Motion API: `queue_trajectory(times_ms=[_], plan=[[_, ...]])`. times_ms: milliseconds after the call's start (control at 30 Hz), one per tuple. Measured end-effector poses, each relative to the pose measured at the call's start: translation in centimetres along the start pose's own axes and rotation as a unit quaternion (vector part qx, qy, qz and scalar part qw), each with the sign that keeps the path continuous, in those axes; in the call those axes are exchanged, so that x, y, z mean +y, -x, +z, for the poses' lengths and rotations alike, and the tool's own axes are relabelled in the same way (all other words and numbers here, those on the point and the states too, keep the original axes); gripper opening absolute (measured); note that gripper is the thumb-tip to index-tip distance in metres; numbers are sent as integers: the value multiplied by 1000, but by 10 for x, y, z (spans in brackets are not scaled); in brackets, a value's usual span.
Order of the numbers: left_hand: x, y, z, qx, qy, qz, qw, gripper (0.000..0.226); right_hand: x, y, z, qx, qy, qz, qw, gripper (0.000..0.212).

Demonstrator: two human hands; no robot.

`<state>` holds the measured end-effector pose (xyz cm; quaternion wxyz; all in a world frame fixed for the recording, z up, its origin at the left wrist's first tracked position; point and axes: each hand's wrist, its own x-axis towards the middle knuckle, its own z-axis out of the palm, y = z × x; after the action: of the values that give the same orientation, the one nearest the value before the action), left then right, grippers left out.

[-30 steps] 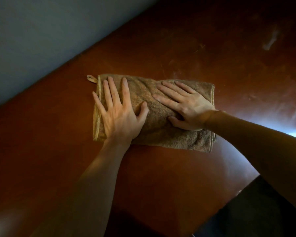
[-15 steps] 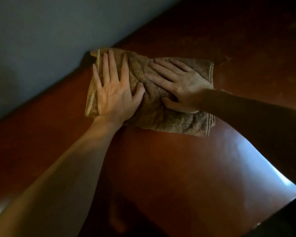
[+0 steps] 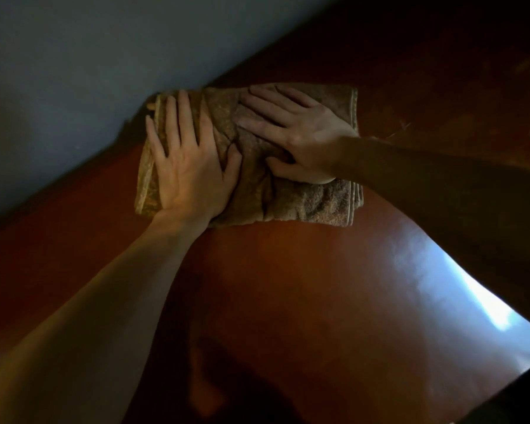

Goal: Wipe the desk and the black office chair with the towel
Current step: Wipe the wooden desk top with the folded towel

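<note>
Flat-fingered, the left hand point(image 3: 190, 175) and right hand point(image 3: 303, 136) have pushed the towel point(image 3: 303, 203) seemingly against the wall point(image 3: 74, 71)

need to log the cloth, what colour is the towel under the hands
The towel is tan-brown with a paler band along its edges; the head view shows it.

The head camera looks steeply down, close over the desk point(image 3: 288, 286), toward the wall point(image 3: 74, 71)

Dim, warm pic w/ window glare on desk point(image 3: 484, 304) lower right, dark corners, slightly soft.
</note>
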<state>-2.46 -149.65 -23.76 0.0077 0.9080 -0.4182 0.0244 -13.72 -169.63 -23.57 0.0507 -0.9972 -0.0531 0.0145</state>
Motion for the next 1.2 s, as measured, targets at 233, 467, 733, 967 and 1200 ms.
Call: queue_trajectory(times_ms=[233, 467, 733, 967, 1200], plan=[[1, -1, -1, 16, 20, -4, 1000, 74, 2, -5, -7, -40, 10, -2, 999, 79], [0, 0, 1, 24, 25, 2, 999, 73, 0, -3, -8, -24, 16, 1, 1000, 77], [-2, -3, 6, 25, 37, -5, 999, 75, -2, -4, -7, -28, 24, 11, 999, 78], [-1, -4, 4, 22, 38, -6, 999, 76, -1, -5, -5, -26, 21, 12, 999, 78], [0, -4, 6, 35, 40, -6, 999, 75, -1, -3, -5, -14, 15, 10, 1000, 77]])
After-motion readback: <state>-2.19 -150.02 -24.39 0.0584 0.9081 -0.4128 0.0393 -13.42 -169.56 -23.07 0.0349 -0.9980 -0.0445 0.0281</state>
